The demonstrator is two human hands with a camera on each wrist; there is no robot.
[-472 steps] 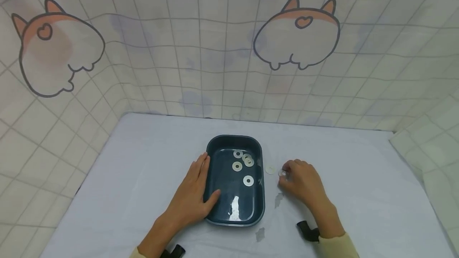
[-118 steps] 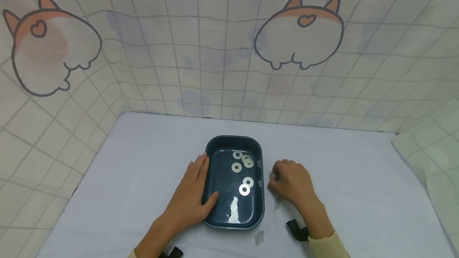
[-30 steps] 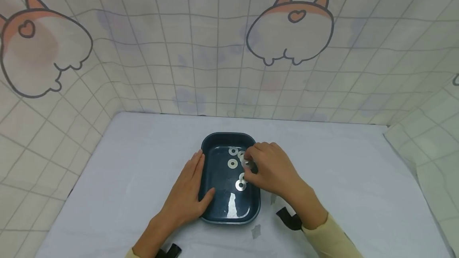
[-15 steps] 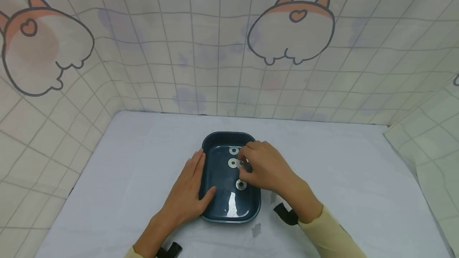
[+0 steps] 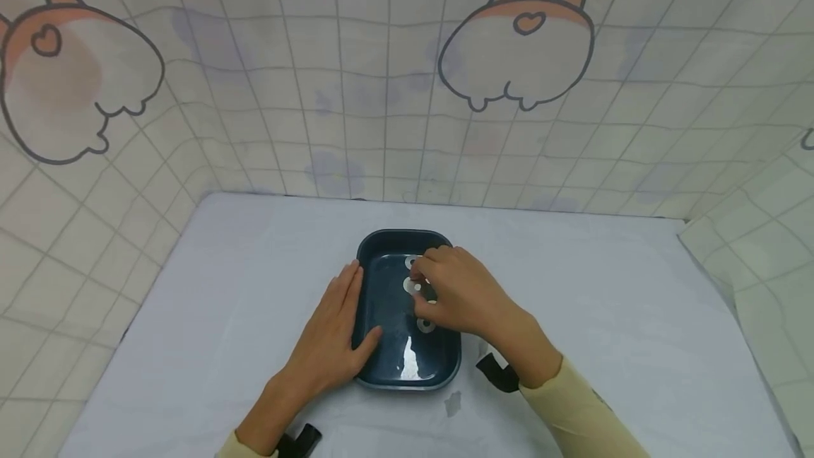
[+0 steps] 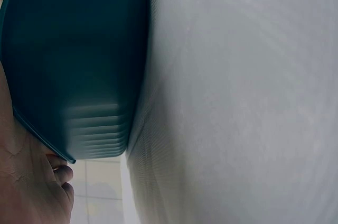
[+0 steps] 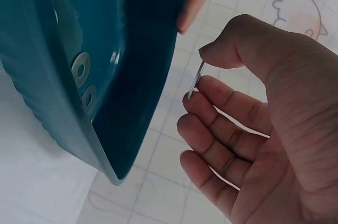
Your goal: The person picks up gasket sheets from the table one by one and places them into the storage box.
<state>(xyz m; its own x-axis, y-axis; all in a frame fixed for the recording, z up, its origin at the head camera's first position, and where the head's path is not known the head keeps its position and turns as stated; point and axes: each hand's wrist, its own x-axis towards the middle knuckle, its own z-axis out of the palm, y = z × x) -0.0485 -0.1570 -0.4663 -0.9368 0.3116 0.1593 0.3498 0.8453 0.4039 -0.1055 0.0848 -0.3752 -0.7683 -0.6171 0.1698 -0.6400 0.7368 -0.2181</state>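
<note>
A dark teal tray lies on the white cloth, with several flat metal washers inside it. My left hand rests along the tray's left side, fingers straight and thumb over the rim. Above the tray, my right hand pinches a washer between thumb and fingertips; the right wrist view shows it edge-on. One washer lies below that hand, and another is partly visible near the far end. The right hand hides other washers in the head view.
The white cloth covers the table, with a grey patch near the tray's front right corner. Behind stands a tile-patterned curtain with cartoon drawings. Black straps sit at both wrists.
My right hand has moved from the cloth right of the tray to above it, shifting further left with a washer. Two washers once seen on the cloth are gone from there. The left hand stays.
</note>
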